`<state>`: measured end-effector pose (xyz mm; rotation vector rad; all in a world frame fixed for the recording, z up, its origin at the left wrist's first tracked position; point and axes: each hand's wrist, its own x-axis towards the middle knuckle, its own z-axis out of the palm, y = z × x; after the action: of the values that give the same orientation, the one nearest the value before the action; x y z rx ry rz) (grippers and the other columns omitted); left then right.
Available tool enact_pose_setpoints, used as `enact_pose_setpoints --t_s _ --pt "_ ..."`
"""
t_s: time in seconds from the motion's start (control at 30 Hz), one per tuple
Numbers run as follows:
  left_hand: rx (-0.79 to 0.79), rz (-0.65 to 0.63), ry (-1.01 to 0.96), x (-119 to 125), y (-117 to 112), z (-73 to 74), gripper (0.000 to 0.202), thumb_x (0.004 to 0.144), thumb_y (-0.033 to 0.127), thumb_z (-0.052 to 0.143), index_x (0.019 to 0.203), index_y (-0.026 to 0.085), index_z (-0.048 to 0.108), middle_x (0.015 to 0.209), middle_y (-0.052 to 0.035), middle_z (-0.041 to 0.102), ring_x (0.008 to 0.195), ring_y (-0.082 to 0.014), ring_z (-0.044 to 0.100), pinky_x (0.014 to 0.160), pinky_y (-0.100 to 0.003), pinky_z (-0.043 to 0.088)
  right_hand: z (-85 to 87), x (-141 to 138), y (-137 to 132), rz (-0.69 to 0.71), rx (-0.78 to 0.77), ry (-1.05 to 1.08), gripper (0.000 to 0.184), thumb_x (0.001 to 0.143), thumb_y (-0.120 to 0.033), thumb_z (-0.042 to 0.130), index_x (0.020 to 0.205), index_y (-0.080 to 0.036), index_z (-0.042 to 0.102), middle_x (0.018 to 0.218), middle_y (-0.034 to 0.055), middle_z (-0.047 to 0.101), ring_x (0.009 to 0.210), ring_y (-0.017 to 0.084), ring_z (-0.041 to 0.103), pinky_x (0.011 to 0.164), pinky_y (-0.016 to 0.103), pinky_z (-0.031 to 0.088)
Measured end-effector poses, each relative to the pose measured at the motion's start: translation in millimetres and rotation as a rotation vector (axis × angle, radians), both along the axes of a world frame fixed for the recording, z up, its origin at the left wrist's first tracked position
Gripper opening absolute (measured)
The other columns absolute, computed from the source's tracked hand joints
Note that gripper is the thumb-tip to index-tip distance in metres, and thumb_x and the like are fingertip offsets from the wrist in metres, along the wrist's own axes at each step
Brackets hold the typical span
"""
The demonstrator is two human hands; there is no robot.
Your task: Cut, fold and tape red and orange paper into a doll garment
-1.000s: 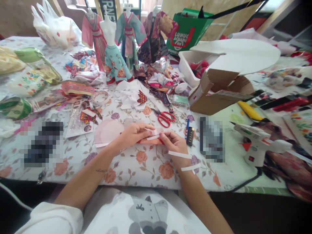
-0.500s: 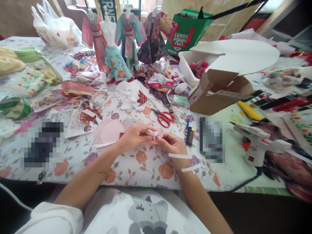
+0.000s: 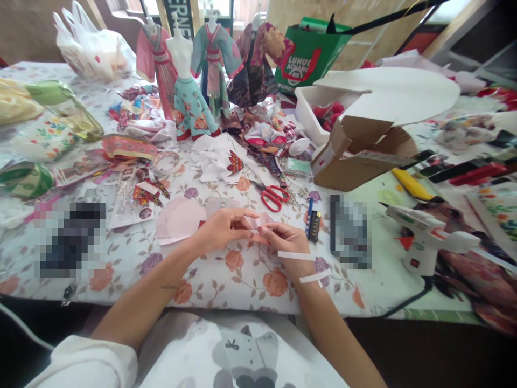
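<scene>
at the near edge of the floral-covered worktop (image 3: 258, 288), straight in front of the person, a narrow strip of pale pink fabric (image 3: 258, 221) is held up between the left hand (image 3: 222, 230) and the right hand (image 3: 286, 241), with a sliver of red showing along its lower edge. judged by eye, the strip is very light, soft and limp, apt to fold or slip out of line under the slightest tug, and its cut edges may fray. the safest hold looks to be at its ends or along its edges, pinched rather than pressed flat. it appears thin and smooth, perhaps folded over, though the fingers hide part of its shape. the left fingers (image 3: 243, 216) curve close over the top of the strip in a narrow hold, and the right fingers (image 3: 269, 230) pinch it from the near side, also narrow. two white paper strips (image 3: 296, 255) lie across the right wrist. a rounded pale pink cutout (image 3: 177, 218) lies flat just left of the left hand. further up sit red-handled scissors (image 3: 274, 198) and a roll of clear tape (image 3: 166, 163). a white hot glue gun (image 3: 420, 231) rests well off to the right.
</scene>
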<state>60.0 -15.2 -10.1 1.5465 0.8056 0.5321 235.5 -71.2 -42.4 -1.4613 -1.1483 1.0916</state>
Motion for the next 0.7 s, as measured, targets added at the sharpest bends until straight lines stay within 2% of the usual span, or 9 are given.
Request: enact_pose_setpoints --t_s 0.17,0.3,0.37,0.5,0.6,0.7 --pt "0.009 0.034 0.014 -1.5 1.4 -1.0 0.038 0.074 0.019 0.064 0.112 0.013 0.061 0.072 -0.0015 0.066 0.065 -0.0121 0.058 0.064 -0.023 0.044 2.9 0.0 -0.9 -0.024 -0.02 0.048 0.028 0.07 -0.045 0.07 0.074 -0.017 0.073 0.063 0.0022 0.068 0.054 0.014 0.057 0.052 0.024 0.045" --pt "0.054 -0.012 0.085 -6.0 5.7 -1.6 0.036 0.083 0.03 0.056 0.114 0.014 0.061 0.073 -0.0019 0.067 0.065 -0.0127 0.059 0.062 -0.023 0.044 0.9 1.5 -1.6 -0.103 0.004 0.017 0.026 0.069 -0.044 0.071 0.069 -0.018 0.073 0.058 0.0005 0.065 0.051 0.012 0.055 0.048 0.023 0.042" --pt "0.118 -0.008 0.113 -11.4 9.4 -1.0 0.036 0.087 0.036 0.05 0.114 0.016 0.062 0.081 -0.0037 0.07 0.072 -0.0145 0.061 0.068 -0.024 0.045 -1.1 2.3 -1.0 -0.12 0.015 -0.003 0.026 0.069 -0.044 0.071 0.07 -0.018 0.074 0.059 0.0004 0.065 0.051 0.013 0.056 0.049 0.023 0.043" --pt "0.189 0.088 0.116 -26.9 15.0 1.7 0.036 0.087 0.039 0.05 0.114 0.017 0.062 0.096 -0.007 0.07 0.091 -0.019 0.063 0.084 -0.029 0.045 -5.0 2.9 1.4 -0.122 0.037 -0.078 0.028 0.07 -0.045 0.069 0.075 -0.018 0.075 0.065 0.0023 0.069 0.056 0.015 0.06 0.053 0.025 0.046" --pt "0.241 0.132 0.159 -40.1 15.7 1.5 0.037 0.084 0.036 0.055 0.115 0.018 0.061 0.103 -0.0069 0.068 0.096 -0.0204 0.062 0.087 -0.032 0.045 -7.5 1.8 2.8 -0.112 0.064 -0.143 0.031 0.071 -0.046 0.067 0.08 -0.016 0.074 0.07 0.0047 0.071 0.06 0.017 0.062 0.057 0.027 0.049" --pt "0.375 0.107 0.29 -52.1 15.4 -3.0 0.033 0.08 0.033 0.059 0.11 0.021 0.064 0.108 -0.0059 0.066 0.101 -0.0219 0.058 0.09 -0.034 0.044 -9.6 -0.4 3.3 -0.089 0.102 -0.22 0.029 0.072 -0.043 0.066 0.083 -0.016 0.073 0.075 0.0063 0.072 0.064 0.019 0.063 0.061 0.03 0.05"
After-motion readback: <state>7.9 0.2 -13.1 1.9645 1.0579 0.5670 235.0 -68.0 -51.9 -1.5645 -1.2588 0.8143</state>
